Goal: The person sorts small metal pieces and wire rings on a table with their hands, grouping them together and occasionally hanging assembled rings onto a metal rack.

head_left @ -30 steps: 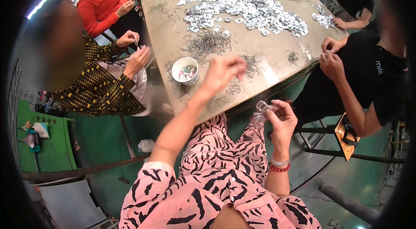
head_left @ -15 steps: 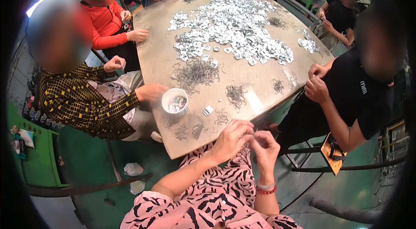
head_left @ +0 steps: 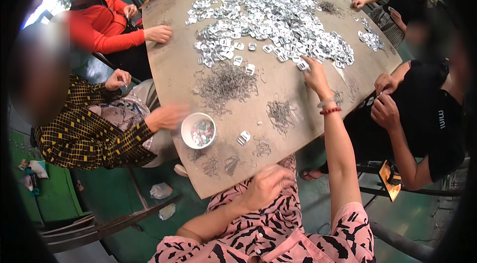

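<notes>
Your right hand (head_left: 316, 79) parts from your left hand (head_left: 270, 186), bringing a silver slotted metal buckle (head_left: 302, 66) within reach; can't tell either grip.

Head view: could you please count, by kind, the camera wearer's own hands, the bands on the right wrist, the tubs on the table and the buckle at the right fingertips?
Own hands: 2 (left hand, right hand)
Wrist bands: 2 (red beaded band, pale band)
White tub: 1
Silver buckle at the right fingertips: 1
Total: 6
</notes>
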Action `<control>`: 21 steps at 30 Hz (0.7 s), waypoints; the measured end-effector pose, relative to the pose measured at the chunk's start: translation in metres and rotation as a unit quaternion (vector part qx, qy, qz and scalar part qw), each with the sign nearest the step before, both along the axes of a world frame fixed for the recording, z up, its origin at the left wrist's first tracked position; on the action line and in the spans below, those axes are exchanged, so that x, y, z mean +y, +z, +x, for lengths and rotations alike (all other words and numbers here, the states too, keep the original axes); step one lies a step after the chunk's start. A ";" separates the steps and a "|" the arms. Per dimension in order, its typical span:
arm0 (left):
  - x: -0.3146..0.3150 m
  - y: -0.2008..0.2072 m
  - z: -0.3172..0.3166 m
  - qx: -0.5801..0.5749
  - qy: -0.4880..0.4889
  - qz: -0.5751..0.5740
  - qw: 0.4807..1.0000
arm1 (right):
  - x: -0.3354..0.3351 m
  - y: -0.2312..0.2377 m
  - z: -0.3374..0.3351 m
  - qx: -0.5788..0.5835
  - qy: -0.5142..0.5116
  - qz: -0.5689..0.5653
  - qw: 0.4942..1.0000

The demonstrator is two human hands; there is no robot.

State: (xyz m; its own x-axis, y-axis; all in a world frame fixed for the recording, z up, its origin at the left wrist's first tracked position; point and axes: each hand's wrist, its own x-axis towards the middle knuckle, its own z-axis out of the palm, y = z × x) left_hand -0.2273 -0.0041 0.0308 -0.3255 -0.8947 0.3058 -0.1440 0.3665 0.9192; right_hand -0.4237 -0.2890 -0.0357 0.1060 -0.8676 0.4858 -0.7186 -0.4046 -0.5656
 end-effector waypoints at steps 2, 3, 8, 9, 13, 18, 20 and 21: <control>0.003 -0.003 0.001 0.000 -0.008 0.002 1.000 | -0.025 -0.030 -0.005 0.050 -0.015 -0.049 0.997; 0.004 -0.004 0.001 0.005 -0.019 0.005 1.000 | -0.034 -0.039 -0.012 0.102 -0.017 0.006 0.995; 0.008 0.002 0.005 0.027 -0.036 -0.027 0.999 | 0.003 -0.011 0.008 -0.042 -0.037 0.021 0.998; 0.008 0.003 0.005 0.040 -0.034 -0.049 0.997 | 0.017 -0.002 0.012 -0.038 -0.033 0.014 0.999; 0.011 0.005 0.001 0.052 -0.022 -0.066 0.996 | 0.119 0.039 0.022 -0.374 0.009 0.208 0.904; 0.012 0.002 -0.004 0.012 0.031 -0.074 0.997 | 0.236 0.074 0.028 -0.451 -0.005 0.281 0.847; 0.011 0.009 0.000 0.005 0.056 -0.082 0.995 | 0.264 0.080 0.034 -0.453 0.031 0.247 0.856; 0.011 0.010 0.003 -0.001 0.065 -0.089 0.994 | 0.277 0.091 0.039 -0.446 0.026 0.240 0.862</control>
State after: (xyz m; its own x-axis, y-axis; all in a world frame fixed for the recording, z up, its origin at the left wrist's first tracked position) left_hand -0.2245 0.0065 0.0405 -0.2112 -0.8612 0.4623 -0.2035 0.5013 0.8410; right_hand -0.3848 -0.0118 0.0552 -0.0788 -0.9967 -0.0187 0.1000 0.0107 -0.9949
